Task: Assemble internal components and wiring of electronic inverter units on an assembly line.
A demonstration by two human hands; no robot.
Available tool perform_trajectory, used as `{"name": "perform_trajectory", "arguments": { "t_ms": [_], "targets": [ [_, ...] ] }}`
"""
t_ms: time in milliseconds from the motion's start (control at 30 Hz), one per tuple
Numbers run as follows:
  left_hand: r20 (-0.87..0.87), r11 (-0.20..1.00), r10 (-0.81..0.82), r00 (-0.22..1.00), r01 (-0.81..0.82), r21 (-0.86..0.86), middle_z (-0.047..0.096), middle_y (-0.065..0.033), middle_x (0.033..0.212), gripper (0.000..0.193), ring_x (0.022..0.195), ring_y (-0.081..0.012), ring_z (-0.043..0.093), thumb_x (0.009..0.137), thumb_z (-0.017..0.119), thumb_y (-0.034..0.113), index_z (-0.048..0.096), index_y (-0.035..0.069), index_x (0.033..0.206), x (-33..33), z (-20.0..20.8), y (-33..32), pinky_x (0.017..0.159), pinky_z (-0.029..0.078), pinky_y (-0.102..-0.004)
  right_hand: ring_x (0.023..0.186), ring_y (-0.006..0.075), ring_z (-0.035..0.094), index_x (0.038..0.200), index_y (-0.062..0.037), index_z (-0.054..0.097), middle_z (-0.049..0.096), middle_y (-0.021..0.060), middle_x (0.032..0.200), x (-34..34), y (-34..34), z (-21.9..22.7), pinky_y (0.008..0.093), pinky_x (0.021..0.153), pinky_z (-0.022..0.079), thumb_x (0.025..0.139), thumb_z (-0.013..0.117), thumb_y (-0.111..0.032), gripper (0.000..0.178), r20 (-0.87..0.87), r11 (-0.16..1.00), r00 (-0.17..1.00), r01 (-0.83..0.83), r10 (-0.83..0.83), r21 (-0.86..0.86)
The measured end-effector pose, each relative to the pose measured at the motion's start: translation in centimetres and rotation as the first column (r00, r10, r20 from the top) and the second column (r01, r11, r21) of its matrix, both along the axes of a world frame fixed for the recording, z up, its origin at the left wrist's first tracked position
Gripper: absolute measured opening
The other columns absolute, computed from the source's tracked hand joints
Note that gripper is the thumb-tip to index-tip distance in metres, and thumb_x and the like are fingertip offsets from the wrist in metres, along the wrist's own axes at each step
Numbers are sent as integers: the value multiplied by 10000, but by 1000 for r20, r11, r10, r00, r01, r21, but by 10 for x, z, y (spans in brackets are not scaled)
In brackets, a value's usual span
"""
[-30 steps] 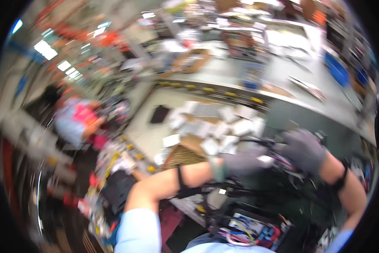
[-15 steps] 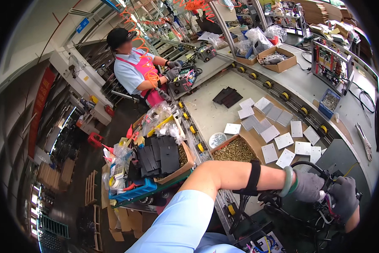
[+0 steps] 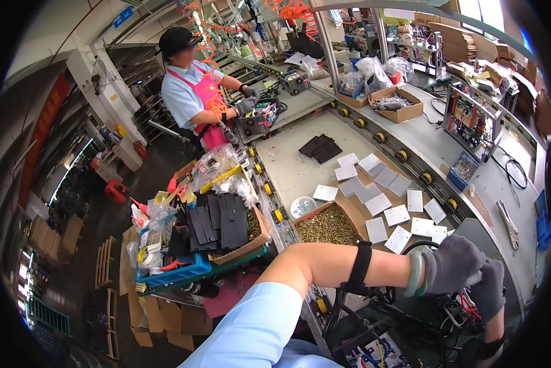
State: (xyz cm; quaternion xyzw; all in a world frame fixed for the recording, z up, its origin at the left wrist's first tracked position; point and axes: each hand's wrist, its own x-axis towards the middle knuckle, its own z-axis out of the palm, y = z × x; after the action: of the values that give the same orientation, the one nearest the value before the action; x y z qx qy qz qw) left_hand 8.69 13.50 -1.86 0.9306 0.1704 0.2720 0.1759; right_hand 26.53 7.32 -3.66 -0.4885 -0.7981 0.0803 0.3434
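Observation:
My left hand [image 3: 452,265], in a grey glove with a green bangle at the wrist, is closed at the right of the bench. Against it my right hand [image 3: 489,291], gloved alike, is closed too. Whatever their fingers hold is hidden. Just below them run red wires [image 3: 469,305] and black cables [image 3: 386,302], among dark parts hard to make out. An open unit with coloured wires [image 3: 374,354] sits at the lower edge, close to my body. Several white drilled plates [image 3: 398,214] and finned metal heat sinks [image 3: 366,189] lie beyond my left forearm.
A box of small brass-coloured fasteners [image 3: 328,227] and a white dish [image 3: 303,207] stand past my forearm. Black plates [image 3: 233,221] fill a carton at left. A roller rail [image 3: 381,137] crosses the bench; pliers [image 3: 507,224] lie right. A co-worker [image 3: 195,92] works across.
Both my hands have risen slightly, and my left hand has turned so its back covers more of the right. The view has shifted, and more red wire shows below the hands.

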Motion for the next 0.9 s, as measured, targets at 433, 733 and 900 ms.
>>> {"name": "perform_trajectory", "arguments": {
  "t_ms": [433, 733, 900],
  "targets": [
    [-17, 996, -83, 996, 83, 38, 648, -143, 751, 187, 730, -312, 667, 812, 674, 263, 645, 80, 796, 8, 0, 2, 670, 511, -419, 603, 289, 575, 755, 21, 633, 576, 144, 675, 11, -29, 1, 373, 568, 423, 724, 726, -122, 173, -139, 977, 980, 119, -145, -176],
    [-94, 928, -136, 986, 93, -360, 652, -142, 797, 246, 707, -243, 651, 934, 620, 268, 666, 27, 940, -6, -13, 13, 652, 505, -379, 731, 328, 624, 835, -125, 651, 611, 96, 792, 35, -21, -4, 454, 633, 485, 752, 710, -181, 116, 240, 995, 966, 94, -99, 30],
    [-579, 881, -89, 811, -207, -425, 669, -146, 763, 327, 750, -220, 665, 934, 645, 334, 668, 11, 982, -10, 12, 15, 702, 508, -357, 738, 312, 643, 797, -121, 640, 618, 73, 758, 39, -21, -12, 440, 649, 515, 760, 689, -193, 94, 398, 994, 917, 71, -34, -79]
  ]
}}
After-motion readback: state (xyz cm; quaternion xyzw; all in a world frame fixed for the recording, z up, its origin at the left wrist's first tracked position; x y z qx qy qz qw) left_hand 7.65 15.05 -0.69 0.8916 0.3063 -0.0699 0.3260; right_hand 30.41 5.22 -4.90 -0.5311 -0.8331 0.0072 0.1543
